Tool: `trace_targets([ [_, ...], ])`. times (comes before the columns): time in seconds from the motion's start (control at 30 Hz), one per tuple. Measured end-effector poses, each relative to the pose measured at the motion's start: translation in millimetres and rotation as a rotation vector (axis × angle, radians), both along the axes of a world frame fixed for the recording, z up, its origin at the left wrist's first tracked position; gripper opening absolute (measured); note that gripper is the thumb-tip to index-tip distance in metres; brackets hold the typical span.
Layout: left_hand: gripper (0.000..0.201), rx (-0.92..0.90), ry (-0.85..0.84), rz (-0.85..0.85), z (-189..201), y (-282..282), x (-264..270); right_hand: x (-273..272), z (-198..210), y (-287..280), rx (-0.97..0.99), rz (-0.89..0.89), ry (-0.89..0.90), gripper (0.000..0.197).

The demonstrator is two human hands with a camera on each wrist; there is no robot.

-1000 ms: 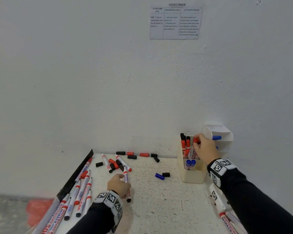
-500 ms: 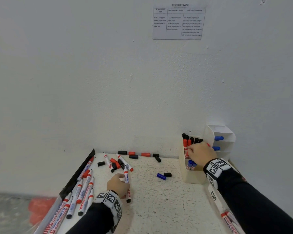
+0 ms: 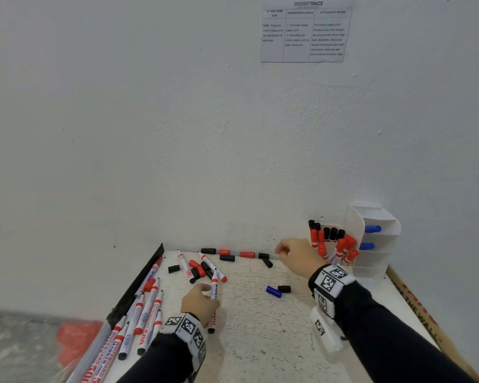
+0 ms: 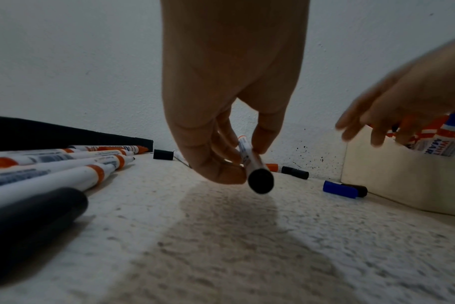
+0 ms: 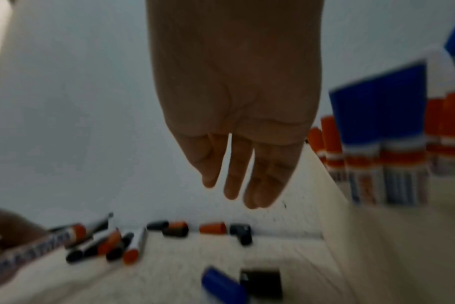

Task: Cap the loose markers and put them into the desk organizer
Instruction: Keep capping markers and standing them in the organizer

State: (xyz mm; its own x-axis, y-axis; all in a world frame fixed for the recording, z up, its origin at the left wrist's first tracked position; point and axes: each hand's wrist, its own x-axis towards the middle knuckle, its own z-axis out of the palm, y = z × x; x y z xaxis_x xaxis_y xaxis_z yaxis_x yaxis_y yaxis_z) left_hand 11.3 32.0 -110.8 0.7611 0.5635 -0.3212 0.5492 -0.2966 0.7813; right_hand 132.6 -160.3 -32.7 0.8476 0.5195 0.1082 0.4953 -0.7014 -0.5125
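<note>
My left hand (image 3: 202,298) grips an uncapped white marker (image 3: 213,293) with a red collar and black tail, its tip pointing toward the wall; the left wrist view shows the marker (image 4: 252,164) pinched between thumb and fingers. My right hand (image 3: 293,257) hovers empty, fingers loosely extended, left of the cream desk organizer (image 3: 368,268) that holds several capped red, black and blue markers (image 3: 343,247). Below the right hand (image 5: 242,174), loose red and black caps (image 5: 212,228) lie along the wall. A blue cap (image 3: 273,291) and a black cap (image 3: 284,288) lie mid-table.
Several uncapped markers (image 3: 147,308) lie in a row at the table's left edge beside a black strip (image 3: 138,286). More markers and caps (image 3: 198,268) are heaped near the back. A cardboard piece (image 3: 426,310) runs along the right edge. The wall stands close behind.
My right hand has let go of the red marker in the organizer and moved left, out over the table toward the caps by the wall. The left hand has kept hold of its marker.
</note>
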Motion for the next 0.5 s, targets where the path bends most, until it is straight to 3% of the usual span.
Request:
trace_targets([
  [0.1,0.044,0.008,-0.016,-0.017,0,3,1,4,-35,7,-0.239,0.023,0.206,0.040],
  [0.2,0.042,0.017,-0.023,-0.046,-1,7,1,7,-66,3,-0.430,-0.001,0.204,0.046],
  [0.4,0.036,0.044,-0.029,-0.119,-9,9,3,9,-95,-6,-0.402,-0.157,0.096,0.022],
  [0.5,0.033,0.052,-0.033,-0.159,-13,7,4,7,-93,-3,-0.285,-0.175,0.070,0.022],
])
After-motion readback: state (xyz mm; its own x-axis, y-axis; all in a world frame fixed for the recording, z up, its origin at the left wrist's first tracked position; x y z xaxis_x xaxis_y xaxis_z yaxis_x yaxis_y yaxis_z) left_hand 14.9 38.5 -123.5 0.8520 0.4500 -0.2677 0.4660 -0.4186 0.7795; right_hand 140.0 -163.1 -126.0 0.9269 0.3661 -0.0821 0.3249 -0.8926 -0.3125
